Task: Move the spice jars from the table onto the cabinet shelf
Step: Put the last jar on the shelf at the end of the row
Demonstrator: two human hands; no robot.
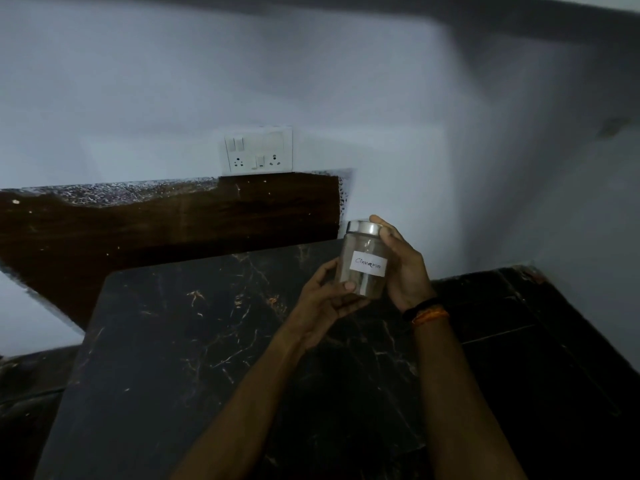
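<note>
A clear glass spice jar [364, 251] with a silver lid and a white handwritten label is held upright in the air above the far right corner of the black marble table [194, 341]. My left hand [325, 299] cups its base and left side. My right hand [403, 268] wraps its right side, with fingertips at the lid. A little brownish content lies at the jar's bottom. No other jar and no cabinet shelf are in view.
A dark wooden board [166, 220] leans against the white wall behind the table. A white switch and socket plate [257, 150] sits on the wall above it. Dark floor tiles [519, 323] lie to the right of the table.
</note>
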